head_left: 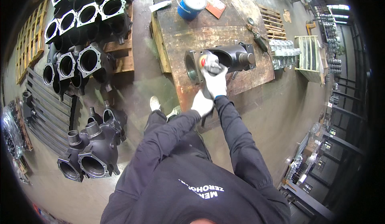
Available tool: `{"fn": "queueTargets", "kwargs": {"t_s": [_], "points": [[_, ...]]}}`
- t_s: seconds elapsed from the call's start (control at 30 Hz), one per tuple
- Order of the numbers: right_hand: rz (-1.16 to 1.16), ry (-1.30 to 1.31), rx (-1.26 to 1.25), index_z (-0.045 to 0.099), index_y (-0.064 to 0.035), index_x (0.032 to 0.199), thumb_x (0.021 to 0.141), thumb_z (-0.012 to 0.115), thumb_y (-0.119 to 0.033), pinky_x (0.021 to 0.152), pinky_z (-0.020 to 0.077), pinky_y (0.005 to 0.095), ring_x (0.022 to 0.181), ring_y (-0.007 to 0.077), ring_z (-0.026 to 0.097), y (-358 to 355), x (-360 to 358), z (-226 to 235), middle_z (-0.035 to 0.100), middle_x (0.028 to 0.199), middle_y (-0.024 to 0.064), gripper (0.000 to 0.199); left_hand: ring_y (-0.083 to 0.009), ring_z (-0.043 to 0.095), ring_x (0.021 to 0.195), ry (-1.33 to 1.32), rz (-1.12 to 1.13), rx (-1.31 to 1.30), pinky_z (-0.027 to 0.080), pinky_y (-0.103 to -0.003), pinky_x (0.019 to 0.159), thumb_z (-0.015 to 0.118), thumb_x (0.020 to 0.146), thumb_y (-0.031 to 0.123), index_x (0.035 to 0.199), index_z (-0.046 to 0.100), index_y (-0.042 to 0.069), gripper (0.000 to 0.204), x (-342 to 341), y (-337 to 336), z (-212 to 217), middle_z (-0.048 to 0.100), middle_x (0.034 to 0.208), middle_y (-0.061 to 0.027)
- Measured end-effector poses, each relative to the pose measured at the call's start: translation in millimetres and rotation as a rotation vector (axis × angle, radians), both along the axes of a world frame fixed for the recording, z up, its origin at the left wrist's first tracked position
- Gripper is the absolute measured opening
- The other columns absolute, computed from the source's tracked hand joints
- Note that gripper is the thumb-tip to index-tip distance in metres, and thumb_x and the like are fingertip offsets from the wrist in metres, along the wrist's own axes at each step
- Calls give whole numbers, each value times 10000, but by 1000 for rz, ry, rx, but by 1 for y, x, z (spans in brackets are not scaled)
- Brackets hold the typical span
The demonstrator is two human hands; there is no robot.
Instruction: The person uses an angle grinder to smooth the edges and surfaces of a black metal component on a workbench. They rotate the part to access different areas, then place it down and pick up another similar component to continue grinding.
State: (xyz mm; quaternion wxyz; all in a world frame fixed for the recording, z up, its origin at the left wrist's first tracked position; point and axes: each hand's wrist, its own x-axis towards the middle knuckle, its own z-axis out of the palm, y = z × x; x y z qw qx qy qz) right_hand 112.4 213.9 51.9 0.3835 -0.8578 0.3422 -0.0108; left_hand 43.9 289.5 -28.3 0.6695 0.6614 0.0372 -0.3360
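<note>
A dark cast metal housing (230, 55) with a squared end flange (194, 66) lies on a worn wooden-topped bench. My right hand (216, 81), in a white glove, is closed around the silver head of an angle grinder (212, 66). Its red and yellowish disc is against or very close to the inner side of the flange. Nearer my body, my gloved left hand (202, 102) is wrapped round the grinder's rear body, which is mostly hidden by the gloves. A dark cord or handle end shows below that hand.
On the bench (172, 35) stand a blue bucket (191, 6), a red flat sheet (211, 2), a white tube (160, 5) and a second grinder (256, 35). Several similar castings (90, 59) fill pallets to the left; others (94, 147) stand on the floor. Silver parts (284, 53) lie beyond the bench's right edge.
</note>
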Motion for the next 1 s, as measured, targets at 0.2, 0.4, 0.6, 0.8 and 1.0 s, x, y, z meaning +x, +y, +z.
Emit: {"fn": "queueTargets", "kwargs": {"t_s": [0.2, 0.4, 0.6, 0.8, 1.0], "points": [[18, -88, 22, 380, -38, 1402, 792, 865, -357, 1033, 485, 415, 1229, 345, 614, -4, 12, -7, 612, 1309, 247, 841, -415, 625, 1202, -40, 9, 1, 497, -428, 1002, 674, 857, 236, 1309, 520, -40, 552, 18, 7, 20, 655, 1218, -296], [56, -63, 9, 364, -55, 1420, 790, 869, -360, 1027, 490, 411, 1211, 333, 630, -1, 6, -7, 614, 1311, 246, 862, -418, 612, 1206, -145, 27, -42, 475, -424, 1029, 663, 856, 194, 1310, 523, -27, 524, 8, 4, 17, 649, 1232, -267], [101, -51, 13, 364, -80, 1432, 769, 875, -418, 1005, 501, 447, 1201, 392, 637, 9, 18, -8, 627, 1293, 272, 903, -444, 618, 1161, -205, 46, 6, 490, -440, 994, 592, 904, 165, 1287, 536, -8, 424, 15, 16, 27, 648, 1211, -283], [95, -58, 84, 365, -26, 1420, 809, 869, -313, 1049, 473, 390, 1230, 291, 593, 13, 9, 2, 584, 1327, 219, 842, -410, 607, 1206, -176, 84, -6, 476, -423, 1022, 628, 886, 168, 1305, 527, -11, 467, 2, 10, 22, 639, 1255, -270], [101, 19, 46, 369, -20, 1428, 813, 862, -334, 1054, 466, 394, 1247, 299, 583, 20, 14, 6, 580, 1332, 228, 849, -407, 631, 1176, -237, 112, 21, 485, -433, 1012, 667, 864, 183, 1313, 510, -35, 522, 3, 11, 9, 654, 1228, -253]]}}
